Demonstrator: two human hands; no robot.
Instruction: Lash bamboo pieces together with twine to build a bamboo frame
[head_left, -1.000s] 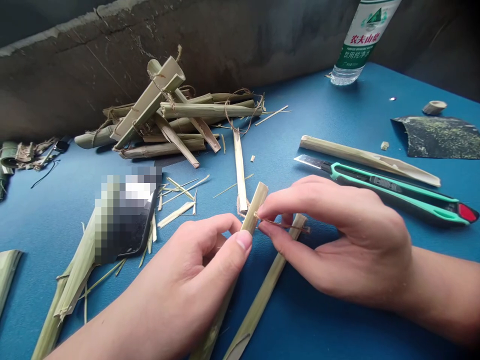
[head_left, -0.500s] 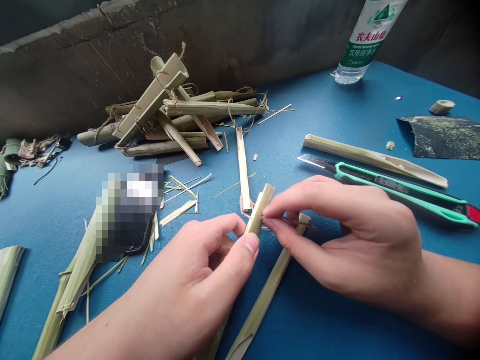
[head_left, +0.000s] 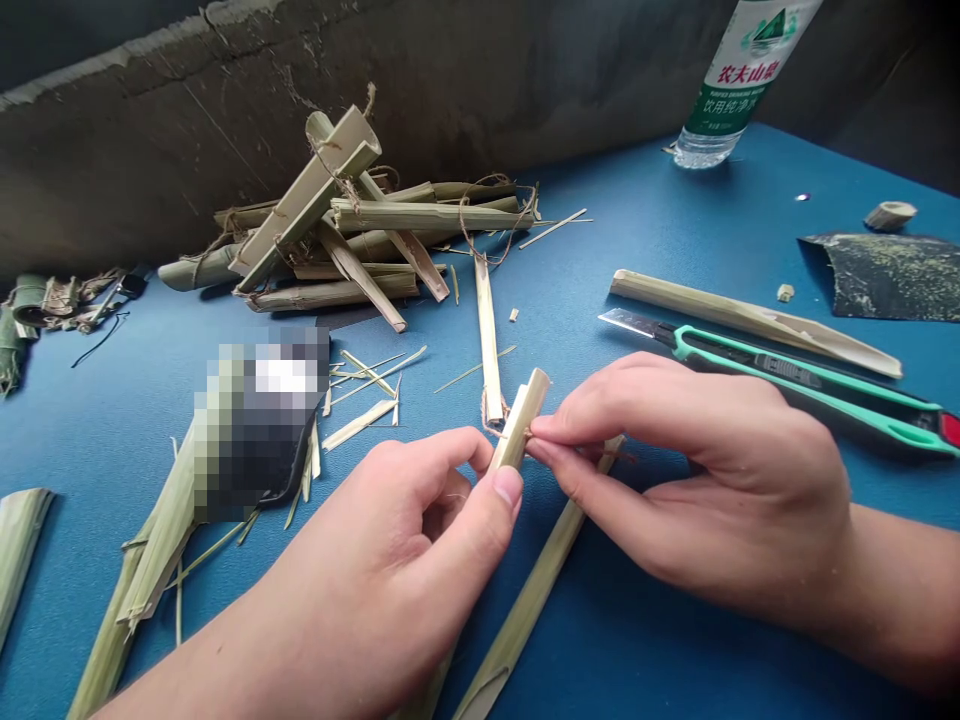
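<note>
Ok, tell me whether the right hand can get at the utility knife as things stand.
Probably yes: the utility knife lies close beyond the right hand, with nothing seen lying on it, though the fingers pinch twine and would likely have to let go first.

The bamboo strip (head_left: 529,405) you hold is pale yellow-green, and the twine (head_left: 528,434) you pinch is reddish brown. Under your work, the table (head_left: 637,665) is plain blue. Your utility knife (head_left: 787,370) is black with mint-green edging, a red patch at its butt and a silver-grey blade (head_left: 632,322). The bottle label (head_left: 739,85) facing you is white above, green below, with red and white characters. To your right, a blackish sheet (head_left: 892,275) carries yellowish-green speckles. You see cream slivers (head_left: 360,427) and a streaked grey-brown wall (head_left: 570,90).
</note>
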